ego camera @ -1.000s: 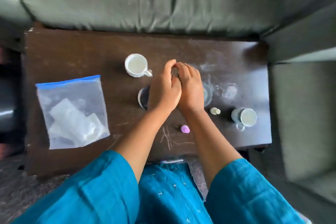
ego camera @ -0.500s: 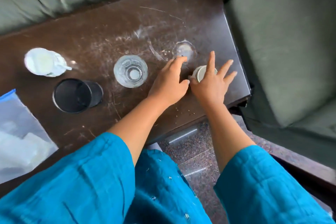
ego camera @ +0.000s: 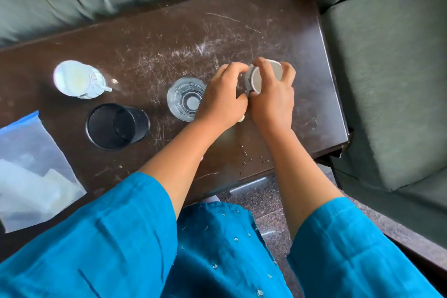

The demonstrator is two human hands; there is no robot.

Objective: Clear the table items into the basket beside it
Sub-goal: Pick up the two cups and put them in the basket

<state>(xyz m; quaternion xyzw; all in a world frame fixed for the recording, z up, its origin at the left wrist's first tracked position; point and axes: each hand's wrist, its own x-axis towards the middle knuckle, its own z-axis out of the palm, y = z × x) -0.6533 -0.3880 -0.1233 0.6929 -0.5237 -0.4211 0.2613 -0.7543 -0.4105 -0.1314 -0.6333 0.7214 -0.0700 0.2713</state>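
In the head view, both hands meet over the right part of the dark table (ego camera: 302,31). The right hand (ego camera: 273,101) curls fingers and thumb round a small grey cup (ego camera: 266,75), which is tilted with its pale round face toward the camera. The left hand (ego camera: 222,99) pinches the cup's ribbed left edge, so the cup sits between the two grips. I cannot tell whether it touches the table. Just left of the left grip stands an upright clear glass (ego camera: 185,99). Further left are a black mesh cup (ego camera: 116,126) and a white mug (ego camera: 77,80). A zip bag (ego camera: 31,172) lies well apart, far left.
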